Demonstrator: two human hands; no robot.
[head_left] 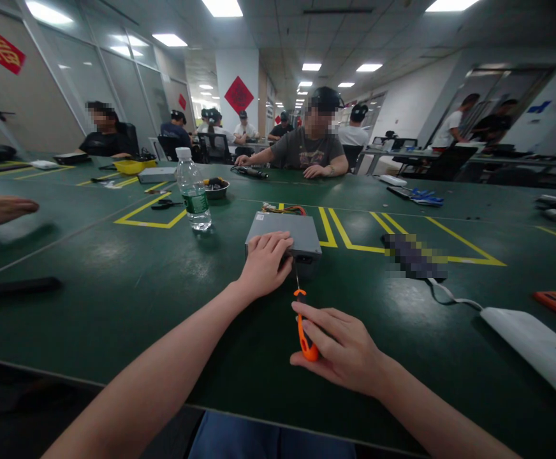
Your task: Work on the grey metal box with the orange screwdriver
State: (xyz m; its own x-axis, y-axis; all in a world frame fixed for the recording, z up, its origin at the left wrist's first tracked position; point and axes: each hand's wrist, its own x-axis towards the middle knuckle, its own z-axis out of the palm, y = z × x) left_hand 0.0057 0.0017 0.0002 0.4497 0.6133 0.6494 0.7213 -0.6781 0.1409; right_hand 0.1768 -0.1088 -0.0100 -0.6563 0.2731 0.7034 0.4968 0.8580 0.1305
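Note:
A grey metal computer power supply (301, 231) sits on the green table in front of me, its coloured cables showing behind it. My left hand (267, 262) lies over its top and near face, the fingers bent on the casing and steadying it. In my right hand (340, 344) is a screwdriver (308, 347) with an orange and black handle, held between thumb and fingers. Its thin shaft points away from me, up to the near face of the power supply. The exact spot where the tip meets the casing is hard to make out.
A water bottle (193, 191) stands left of the power supply, with a metal bowl (217, 187) behind it. A white device (531, 344) with a cable lies right; a dark bar (17, 288) lies left. Across the table sits a person (309, 150); another person's hand (5, 210) reaches in from the left.

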